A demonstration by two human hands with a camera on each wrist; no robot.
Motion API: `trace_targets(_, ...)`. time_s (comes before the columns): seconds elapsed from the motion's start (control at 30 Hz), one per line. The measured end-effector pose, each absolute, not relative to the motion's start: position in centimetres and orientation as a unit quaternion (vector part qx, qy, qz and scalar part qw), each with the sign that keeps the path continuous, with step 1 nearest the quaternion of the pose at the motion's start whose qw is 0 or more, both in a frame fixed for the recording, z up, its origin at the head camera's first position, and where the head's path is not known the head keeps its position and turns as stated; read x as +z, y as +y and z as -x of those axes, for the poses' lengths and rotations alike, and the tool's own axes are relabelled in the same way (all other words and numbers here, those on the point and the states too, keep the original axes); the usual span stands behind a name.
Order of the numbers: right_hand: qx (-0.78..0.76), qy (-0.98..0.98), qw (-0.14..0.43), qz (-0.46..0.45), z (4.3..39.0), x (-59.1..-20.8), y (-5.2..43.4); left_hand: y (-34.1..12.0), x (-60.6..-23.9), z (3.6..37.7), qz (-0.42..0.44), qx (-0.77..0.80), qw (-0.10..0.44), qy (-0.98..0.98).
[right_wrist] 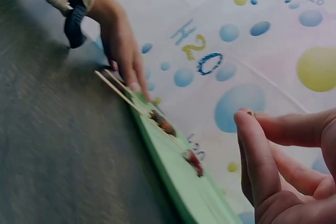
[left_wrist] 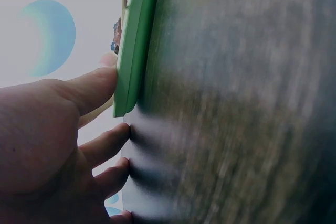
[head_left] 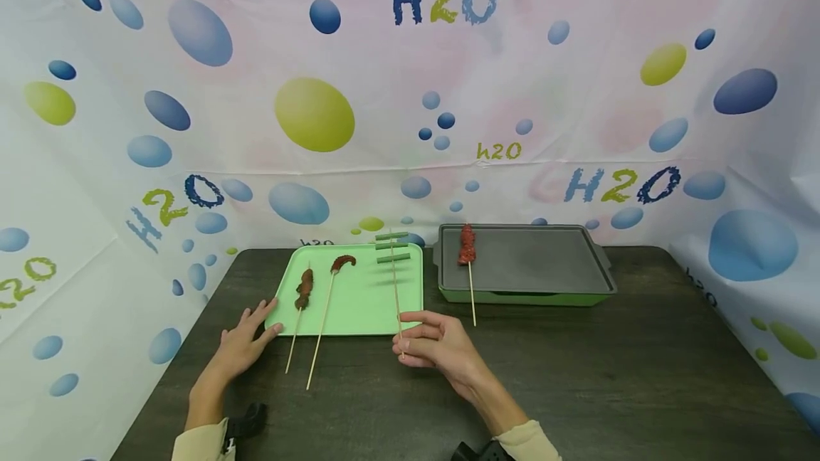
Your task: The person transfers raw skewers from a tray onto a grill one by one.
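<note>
Pinching a thin wooden skewer (head_left: 396, 290) strung with green vegetable pieces (head_left: 392, 247), my right hand (head_left: 437, 344) holds it upright over the near right edge of the light green tray (head_left: 365, 301); its fingers (head_left: 410, 338) are curled narrowly round the stick's lower end. My left hand (head_left: 242, 343) rests flat on the desk (head_left: 576, 375), fingers straight, touching the tray's near left corner. Two meat skewers (head_left: 304, 289) lie on the tray, another (head_left: 467, 246) on the grey griddle (head_left: 532, 265) right of the tray.
</note>
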State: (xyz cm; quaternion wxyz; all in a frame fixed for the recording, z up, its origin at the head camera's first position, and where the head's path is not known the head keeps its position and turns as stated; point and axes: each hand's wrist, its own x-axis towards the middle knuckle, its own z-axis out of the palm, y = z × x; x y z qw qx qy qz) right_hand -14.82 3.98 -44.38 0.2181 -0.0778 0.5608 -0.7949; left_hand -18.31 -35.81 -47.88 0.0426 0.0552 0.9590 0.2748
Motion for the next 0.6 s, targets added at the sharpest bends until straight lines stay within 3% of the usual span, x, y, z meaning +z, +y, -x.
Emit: trace_targets(0.6,-0.768,0.597,0.212,0.091,14.9,-43.2,11.2,-35.8,-47.6,18.3,-0.051,0.277,0.056,0.958)
